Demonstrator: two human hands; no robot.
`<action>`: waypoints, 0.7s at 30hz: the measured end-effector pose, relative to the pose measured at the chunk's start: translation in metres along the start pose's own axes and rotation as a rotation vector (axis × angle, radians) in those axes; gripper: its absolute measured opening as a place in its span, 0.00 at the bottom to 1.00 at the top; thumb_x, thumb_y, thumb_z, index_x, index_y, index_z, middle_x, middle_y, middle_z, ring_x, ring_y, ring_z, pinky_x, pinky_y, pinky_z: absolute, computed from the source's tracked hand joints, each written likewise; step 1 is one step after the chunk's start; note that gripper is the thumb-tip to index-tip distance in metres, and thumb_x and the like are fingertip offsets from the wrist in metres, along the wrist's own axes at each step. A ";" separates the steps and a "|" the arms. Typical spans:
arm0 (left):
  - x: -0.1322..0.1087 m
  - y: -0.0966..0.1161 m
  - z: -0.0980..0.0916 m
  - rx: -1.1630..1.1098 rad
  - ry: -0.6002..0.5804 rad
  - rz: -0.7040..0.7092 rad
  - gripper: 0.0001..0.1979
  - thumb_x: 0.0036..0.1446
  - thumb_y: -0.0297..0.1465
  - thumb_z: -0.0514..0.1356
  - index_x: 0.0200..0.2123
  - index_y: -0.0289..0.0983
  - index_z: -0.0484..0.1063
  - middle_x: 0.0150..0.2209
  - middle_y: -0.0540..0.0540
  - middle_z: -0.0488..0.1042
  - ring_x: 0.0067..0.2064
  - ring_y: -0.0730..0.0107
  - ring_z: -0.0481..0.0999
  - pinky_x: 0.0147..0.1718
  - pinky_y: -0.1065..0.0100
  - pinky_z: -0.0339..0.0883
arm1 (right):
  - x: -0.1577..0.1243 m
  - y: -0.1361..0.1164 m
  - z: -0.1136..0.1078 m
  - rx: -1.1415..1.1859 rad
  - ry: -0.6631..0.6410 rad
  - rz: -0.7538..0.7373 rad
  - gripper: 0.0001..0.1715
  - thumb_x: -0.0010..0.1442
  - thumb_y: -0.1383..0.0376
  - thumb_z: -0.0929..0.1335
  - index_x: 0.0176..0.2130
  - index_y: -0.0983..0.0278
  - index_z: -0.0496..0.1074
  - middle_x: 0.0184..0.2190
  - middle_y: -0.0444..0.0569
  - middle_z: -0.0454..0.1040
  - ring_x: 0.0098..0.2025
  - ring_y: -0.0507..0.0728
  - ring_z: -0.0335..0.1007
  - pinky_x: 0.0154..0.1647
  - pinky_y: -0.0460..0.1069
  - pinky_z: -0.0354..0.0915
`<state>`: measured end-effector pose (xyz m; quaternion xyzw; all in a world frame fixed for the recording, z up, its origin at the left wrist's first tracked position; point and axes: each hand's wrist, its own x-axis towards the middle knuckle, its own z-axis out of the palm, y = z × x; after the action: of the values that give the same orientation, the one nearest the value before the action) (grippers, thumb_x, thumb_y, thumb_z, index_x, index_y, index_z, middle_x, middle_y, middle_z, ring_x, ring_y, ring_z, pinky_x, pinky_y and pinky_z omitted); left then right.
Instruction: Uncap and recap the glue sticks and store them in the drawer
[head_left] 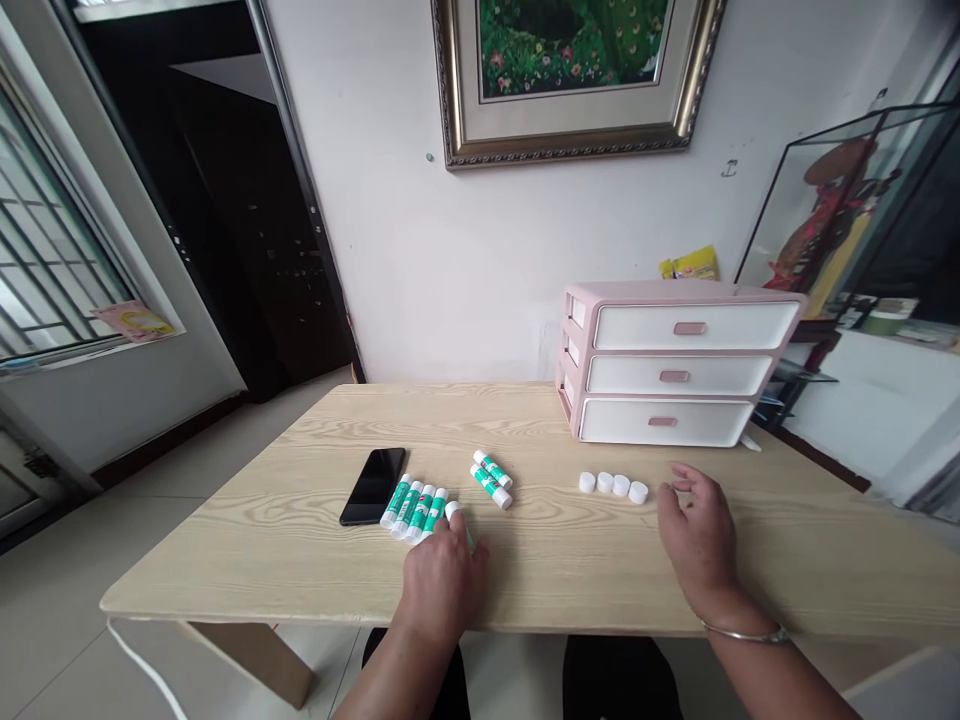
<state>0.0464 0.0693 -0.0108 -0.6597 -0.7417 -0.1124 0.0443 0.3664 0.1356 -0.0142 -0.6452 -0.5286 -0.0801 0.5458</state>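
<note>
My left hand [444, 580] rests low over the table, its fingers closed around a white-and-green glue stick [453, 510] that they mostly cover. Directly to its left, several glue sticks [414, 510] lie side by side in a slanted row. Farther back, two more glue sticks [492, 480] lie together at an angle. My right hand [697, 530], wearing a bangle on the wrist, hovers at or just above the tabletop with fingers loosely bent and apart. Nothing shows in it. Just left of its thumb is a line of several small white caps [621, 486].
A black phone [373, 485] lies beside the glue stick row. At the back right of the wooden table [315, 575] stands a pink-and-white drawer unit [679, 375], with a yellow packet [691, 264] behind its top. The wall rises behind the table.
</note>
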 end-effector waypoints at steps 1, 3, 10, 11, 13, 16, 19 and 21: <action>0.002 0.001 0.001 -0.017 -0.003 0.010 0.16 0.68 0.31 0.55 0.57 0.34 0.69 0.46 0.37 0.80 0.42 0.57 0.84 0.33 0.66 0.71 | -0.004 -0.008 -0.004 0.034 0.006 -0.035 0.21 0.60 0.59 0.63 0.48 0.66 0.73 0.40 0.57 0.77 0.44 0.65 0.73 0.49 0.59 0.69; 0.003 0.001 -0.002 -0.049 -0.006 0.035 0.17 0.67 0.23 0.53 0.57 0.35 0.69 0.46 0.37 0.80 0.45 0.58 0.83 0.36 0.66 0.72 | -0.015 -0.027 -0.013 0.117 -0.010 -0.092 0.17 0.61 0.59 0.63 0.45 0.63 0.74 0.39 0.55 0.78 0.42 0.63 0.74 0.49 0.58 0.70; -0.026 -0.019 -0.019 -0.469 -0.019 0.175 0.13 0.72 0.29 0.48 0.56 0.40 0.64 0.46 0.42 0.80 0.43 0.62 0.82 0.40 0.66 0.72 | -0.064 -0.105 -0.037 0.480 -0.538 0.059 0.20 0.65 0.48 0.65 0.41 0.59 0.75 0.32 0.50 0.79 0.34 0.59 0.75 0.36 0.50 0.71; -0.032 -0.022 -0.020 -0.594 -0.017 0.220 0.13 0.73 0.32 0.48 0.56 0.40 0.63 0.45 0.42 0.79 0.43 0.63 0.81 0.40 0.65 0.72 | -0.069 -0.116 -0.039 0.512 -0.652 0.090 0.22 0.66 0.46 0.63 0.42 0.60 0.75 0.31 0.49 0.78 0.32 0.58 0.73 0.35 0.49 0.70; -0.045 -0.025 -0.021 -0.764 -0.034 0.296 0.12 0.73 0.35 0.48 0.56 0.41 0.62 0.44 0.43 0.79 0.42 0.63 0.80 0.42 0.65 0.72 | -0.077 -0.133 -0.041 0.536 -0.838 0.108 0.25 0.70 0.45 0.60 0.44 0.60 0.74 0.31 0.47 0.76 0.30 0.56 0.70 0.33 0.48 0.68; -0.063 -0.023 -0.024 -0.886 -0.095 0.396 0.11 0.73 0.36 0.50 0.55 0.42 0.64 0.42 0.45 0.78 0.42 0.64 0.79 0.43 0.66 0.72 | -0.088 -0.145 -0.039 0.482 -0.968 0.051 0.26 0.73 0.45 0.57 0.43 0.59 0.71 0.29 0.44 0.72 0.29 0.54 0.66 0.32 0.47 0.63; -0.076 -0.020 -0.028 -0.946 -0.131 0.480 0.10 0.72 0.35 0.51 0.53 0.44 0.65 0.42 0.47 0.78 0.41 0.67 0.79 0.43 0.68 0.73 | -0.100 -0.144 -0.033 0.413 -0.997 0.004 0.25 0.73 0.48 0.57 0.33 0.60 0.67 0.25 0.42 0.68 0.29 0.54 0.62 0.31 0.48 0.58; -0.081 -0.017 -0.027 -0.949 -0.141 0.521 0.10 0.72 0.34 0.52 0.54 0.44 0.65 0.44 0.46 0.78 0.43 0.68 0.79 0.44 0.69 0.73 | -0.108 -0.142 -0.030 0.385 -1.013 0.008 0.23 0.73 0.50 0.58 0.31 0.59 0.64 0.26 0.42 0.69 0.29 0.54 0.62 0.32 0.48 0.57</action>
<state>0.0371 -0.0169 -0.0033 -0.7751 -0.4227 -0.3755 -0.2819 0.2248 0.0261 0.0121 -0.4933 -0.7283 0.3415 0.3311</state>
